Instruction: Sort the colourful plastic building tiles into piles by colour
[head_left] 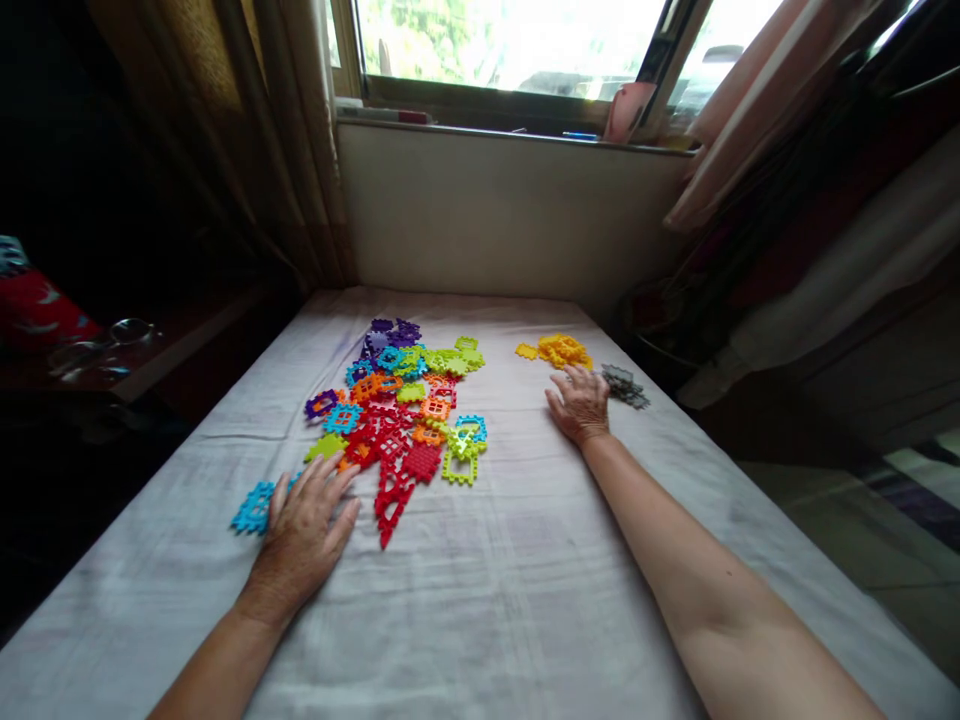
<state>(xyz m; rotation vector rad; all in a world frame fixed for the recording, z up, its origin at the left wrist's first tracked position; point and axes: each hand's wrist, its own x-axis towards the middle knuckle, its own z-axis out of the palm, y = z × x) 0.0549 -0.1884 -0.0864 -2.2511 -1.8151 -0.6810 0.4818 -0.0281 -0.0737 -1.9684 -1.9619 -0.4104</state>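
My left hand (306, 520) lies palm down with its fingers spread, over the near left edge of a heap of plastic interlocking tiles. Blue tiles (253, 508) stick out beside its thumbless side, and a lime green tile (327, 446) lies just beyond its fingertips. Red tiles (394, 440) fill the middle of the heap, with purple tiles (390, 335) at its far end. My right hand (581, 402) rests palm down, fingers slightly bent and apart, at the near edge of a yellow tile pile (562, 350). Grey tiles (624, 385) lie just right of it. What is under either palm is hidden.
A pale sheet (487, 600) covers the table, which ends at a wall (510, 210) below a window. Curtains (300, 150) hang at the left, cloths (795, 110) at the right. Glasses (131, 332) and a red item (37, 305) sit on a dark surface at the left.
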